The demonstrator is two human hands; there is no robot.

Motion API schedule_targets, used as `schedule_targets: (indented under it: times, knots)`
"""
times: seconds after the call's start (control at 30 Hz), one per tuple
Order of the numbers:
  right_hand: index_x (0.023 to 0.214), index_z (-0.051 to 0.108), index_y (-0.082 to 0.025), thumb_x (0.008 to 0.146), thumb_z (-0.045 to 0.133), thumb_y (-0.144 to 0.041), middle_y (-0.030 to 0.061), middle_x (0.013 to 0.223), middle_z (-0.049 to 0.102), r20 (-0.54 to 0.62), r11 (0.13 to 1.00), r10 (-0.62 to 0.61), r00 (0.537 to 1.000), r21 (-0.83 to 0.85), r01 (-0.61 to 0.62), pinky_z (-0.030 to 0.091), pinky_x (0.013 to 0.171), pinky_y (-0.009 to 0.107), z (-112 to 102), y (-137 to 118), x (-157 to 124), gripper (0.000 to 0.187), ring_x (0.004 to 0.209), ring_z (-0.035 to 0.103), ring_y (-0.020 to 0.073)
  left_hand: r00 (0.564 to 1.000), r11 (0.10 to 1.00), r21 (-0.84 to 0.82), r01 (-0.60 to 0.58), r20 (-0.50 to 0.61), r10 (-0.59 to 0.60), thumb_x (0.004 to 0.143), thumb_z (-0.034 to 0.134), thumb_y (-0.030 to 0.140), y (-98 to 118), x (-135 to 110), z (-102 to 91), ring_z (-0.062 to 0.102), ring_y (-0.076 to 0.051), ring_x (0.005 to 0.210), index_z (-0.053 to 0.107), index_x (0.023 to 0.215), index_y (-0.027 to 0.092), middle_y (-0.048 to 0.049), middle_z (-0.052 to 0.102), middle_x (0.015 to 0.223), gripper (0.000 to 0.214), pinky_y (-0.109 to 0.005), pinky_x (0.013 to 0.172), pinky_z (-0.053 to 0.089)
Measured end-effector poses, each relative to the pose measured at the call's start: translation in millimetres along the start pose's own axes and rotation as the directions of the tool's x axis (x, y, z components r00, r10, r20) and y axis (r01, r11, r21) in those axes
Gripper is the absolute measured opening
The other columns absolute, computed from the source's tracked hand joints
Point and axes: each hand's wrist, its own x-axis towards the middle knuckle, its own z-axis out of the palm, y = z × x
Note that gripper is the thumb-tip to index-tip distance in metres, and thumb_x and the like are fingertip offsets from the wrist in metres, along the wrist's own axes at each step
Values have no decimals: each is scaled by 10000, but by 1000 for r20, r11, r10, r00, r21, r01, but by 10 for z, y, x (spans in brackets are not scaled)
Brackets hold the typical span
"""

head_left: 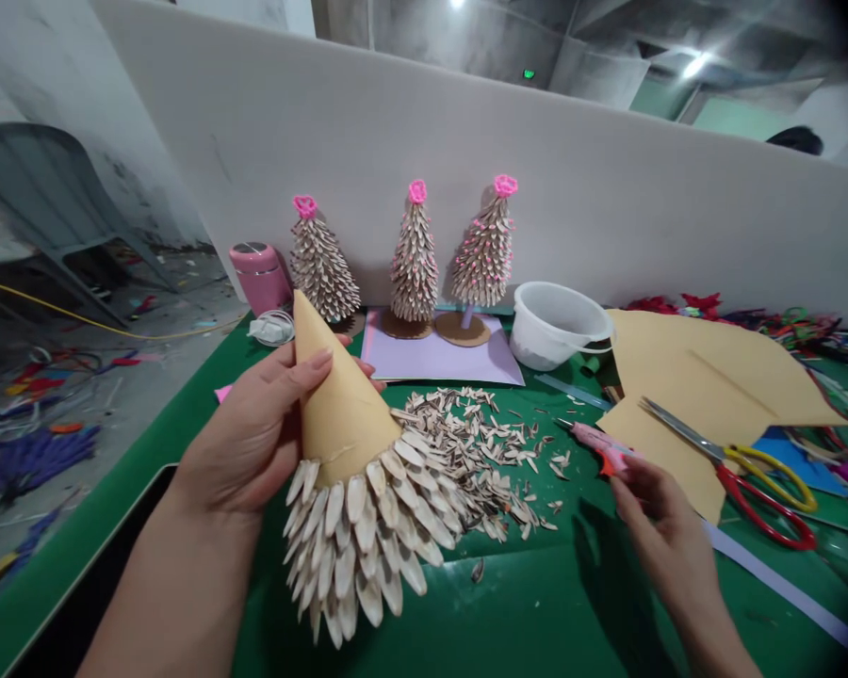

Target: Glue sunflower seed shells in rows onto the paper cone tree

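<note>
- Left hand (254, 433): fingers wrapped round a tilted tan paper cone (335, 405), its lower rows clad in seed shells.
- Right hand (660, 527): fingertips pinched on what looks like a pink glue gun (597, 443).
- Between them, a loose shell pile (481, 452).
- Beyond, scissors (742, 466), a white bowl (558, 325) and three finished shell trees (415, 254).

A tan paper cone (335, 405), tilted with its point up and away, sits in the grip of the left hand (254, 438) above the green desk (537, 603). Overlapping rows of pale seed shells (360, 546) skirt its wide lower end, and the paper above them is bare. To the right, the right hand (660, 532) pinches a slim pink tool (594, 441), held nearly level with its metal tip aimed left.
</note>
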Motion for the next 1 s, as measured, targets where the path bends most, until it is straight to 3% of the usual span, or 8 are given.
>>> schedule_targets:
  times: [0.13,0.27,0.37,0.6,0.83,1.0]
  knots:
    - [1050,490,-183,807,470,-399,51,871,584,252,994,-101,963,-15,108,472,681,299,288,-132,-84,325,759,572,174,999,1000,27,1,-37,0,671,645,256,5,2,3,638,-204,642,565,891,148,-70,676,729,258,-347,593,549]
    - [1079,493,-201,804,493,-321,36,888,571,466,976,-174,867,-35,215,473,658,287,477,-231,-108,300,712,562,151,997,999,29,14,-75,-12,656,653,262,5,19,-1,630,-198,620,580,817,130,-68,670,704,220,-359,610,544]
    - [1098,497,-204,776,535,-294,31,865,542,548,957,-194,814,-78,281,453,637,306,529,-280,-92,336,675,533,157,992,998,-5,55,-111,-56,645,656,243,-9,47,16,626,-191,630,574,879,133,-62,668,706,272,-349,623,541]
    - [1080,502,-221,775,534,-282,46,975,536,618,926,-211,758,-123,358,419,694,305,648,-404,-5,313,794,533,181,987,996,-16,86,-132,-88,650,651,237,-51,103,27,625,-193,634,561,906,133,-72,670,697,291,-326,602,537]
    - [754,538,-206,774,522,-305,9,717,534,601,929,-175,780,-161,333,341,576,274,839,-493,74,103,644,494,167,995,997,11,72,-72,-71,659,652,219,-133,147,-7,643,-224,627,565,901,163,-73,685,726,263,-387,579,547]
    - [720,552,-210,743,554,-269,-5,685,533,598,964,-163,785,-71,255,326,547,254,912,-454,79,63,604,478,145,993,995,13,104,-59,-103,652,666,243,-202,176,-21,648,-240,631,581,878,155,-87,686,717,256,-404,567,548]
